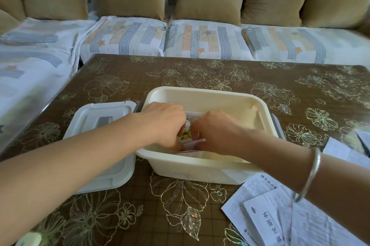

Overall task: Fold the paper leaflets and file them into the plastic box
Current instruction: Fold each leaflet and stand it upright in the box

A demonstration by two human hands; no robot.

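A cream plastic box [202,168] stands open in the middle of the table. Both my hands reach down inside it. My left hand [164,123] and my right hand [215,131] each grip a side of a folded leaflet [187,132] with a colourful flower print, holding it near the box's front left corner. More folded paper shows just beneath it. A pile of unfolded printed leaflets [280,211] lies on the table at the front right, under my right forearm.
The box's white lid [100,121] lies flat to the left of the box. The brown floral table [240,73] is edged by a sofa [180,39] with tan cushions behind. More paper sheets [350,151] lie at the far right.
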